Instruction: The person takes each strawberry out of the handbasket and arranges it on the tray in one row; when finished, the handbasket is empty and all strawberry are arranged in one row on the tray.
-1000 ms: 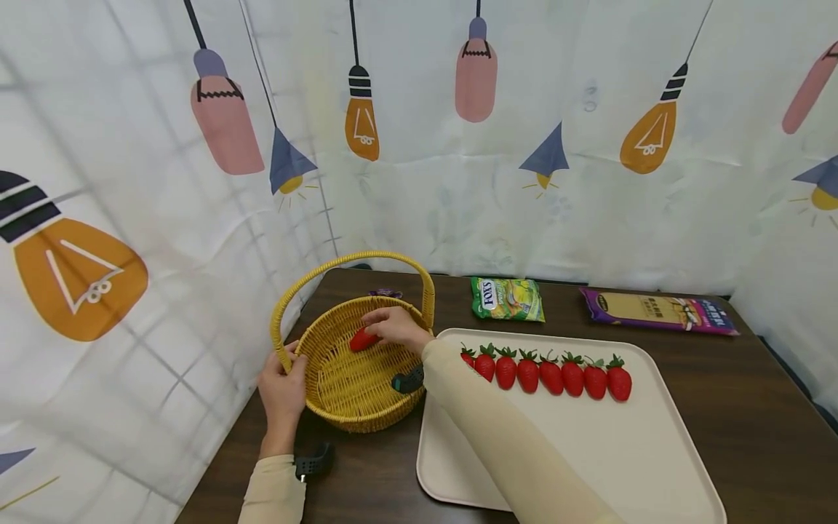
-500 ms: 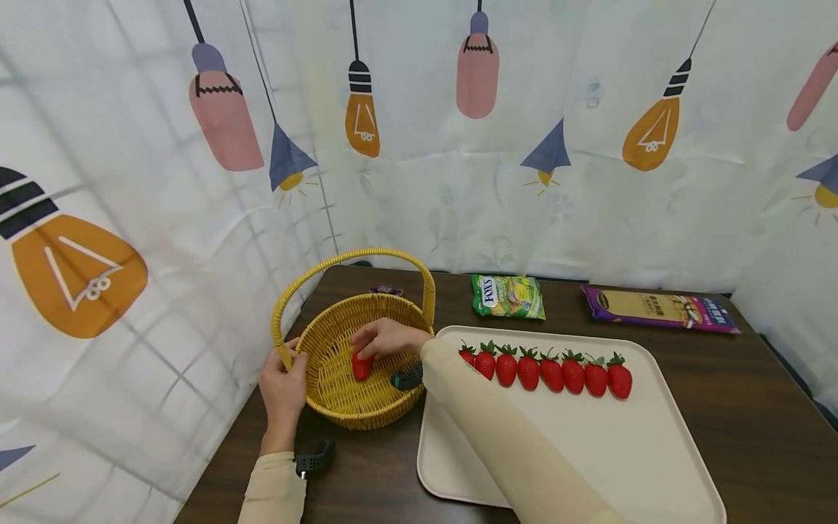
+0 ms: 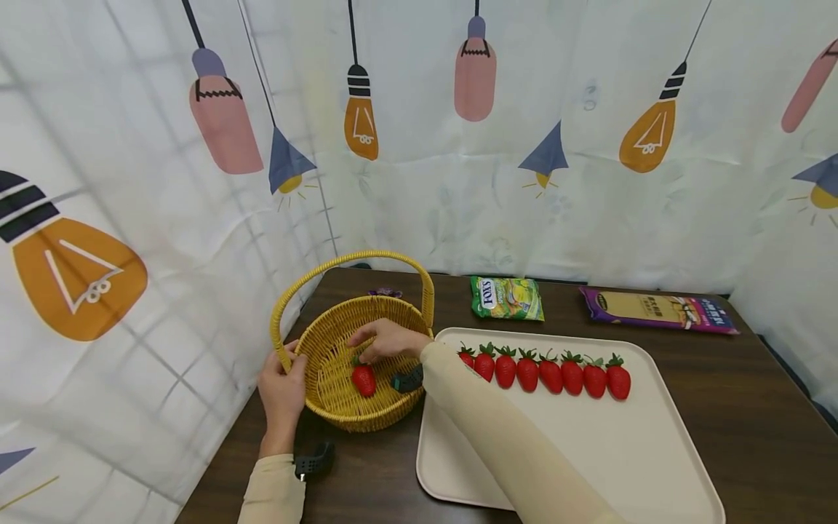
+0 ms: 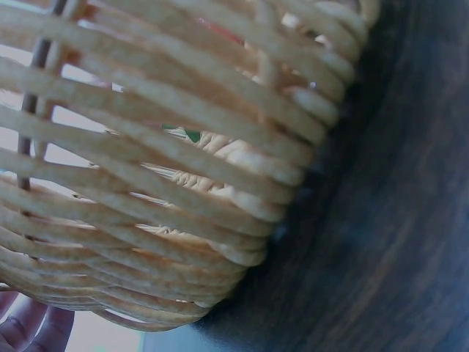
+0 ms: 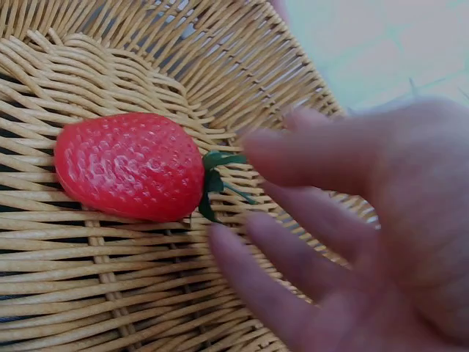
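Note:
A red strawberry with a green stem lies on the floor of the yellow wicker basket. My right hand is inside the basket, just above the stem. In the right wrist view its fingers are spread beside the strawberry's leaves, with nothing held between them; whether a fingertip brushes the leaves I cannot tell. At the basket's left side my left hand grips the rim by the foot of the handle. Only its fingertips show in the left wrist view, against the woven wall.
A pale tray to the right bears a row of several strawberries. Behind it lie a green candy bag and a long purple-and-gold packet. A small purple wrapped item sits behind the basket.
My right hand has brought the strawberry nearer within the basket and let go of it, so it now lies with its stem toward my fingers. The left hand stays in place.

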`<state>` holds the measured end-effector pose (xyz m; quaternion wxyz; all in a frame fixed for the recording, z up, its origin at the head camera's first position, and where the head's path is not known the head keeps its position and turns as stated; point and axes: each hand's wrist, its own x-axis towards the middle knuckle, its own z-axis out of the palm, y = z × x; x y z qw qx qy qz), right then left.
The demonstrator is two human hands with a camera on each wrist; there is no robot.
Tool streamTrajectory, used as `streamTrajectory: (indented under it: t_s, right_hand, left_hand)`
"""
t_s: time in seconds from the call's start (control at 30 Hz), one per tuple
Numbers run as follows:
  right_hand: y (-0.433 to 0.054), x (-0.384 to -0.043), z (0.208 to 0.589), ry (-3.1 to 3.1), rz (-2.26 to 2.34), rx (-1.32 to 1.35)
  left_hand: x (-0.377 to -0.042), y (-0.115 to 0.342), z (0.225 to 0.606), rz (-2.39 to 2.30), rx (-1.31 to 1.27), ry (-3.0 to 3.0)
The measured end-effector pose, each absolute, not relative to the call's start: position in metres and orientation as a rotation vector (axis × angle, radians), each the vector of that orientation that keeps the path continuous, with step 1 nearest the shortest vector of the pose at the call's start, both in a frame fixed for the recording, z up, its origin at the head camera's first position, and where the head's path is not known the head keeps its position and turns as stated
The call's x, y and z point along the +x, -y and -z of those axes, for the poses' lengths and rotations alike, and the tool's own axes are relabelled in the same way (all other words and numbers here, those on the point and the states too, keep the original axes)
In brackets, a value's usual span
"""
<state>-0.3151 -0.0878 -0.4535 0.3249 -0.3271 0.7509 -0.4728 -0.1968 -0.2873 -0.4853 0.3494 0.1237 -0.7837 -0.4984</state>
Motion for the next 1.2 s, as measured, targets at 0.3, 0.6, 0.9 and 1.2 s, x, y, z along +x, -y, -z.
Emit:
streamTrajectory:
  t_s: [0.3, 0.6, 0.9, 1.2]
  right_hand:
    - [0.085, -0.314, 0.453, -1.930, 1.138, -0.806]
    - [0.093, -0.304, 0.443, -1.839, 0.835, -1.004]
    - [0.102, -0.284, 0.428, -1.704, 0.606, -1.047]
    - [0.095, -0.285, 0.427, -1.635, 0.611, -0.950]
  left_hand:
    - [-0.198, 0.287, 0.483, 1.259, 0.317, 2.024]
    - [-0.197, 0.288, 0.483, 1.284, 0.344, 2.035]
    - [-0.198, 0.289, 0.483, 1.261, 0.347, 2.038]
    - [-0.194, 0.287, 0.483, 1.244, 0.344, 2.059]
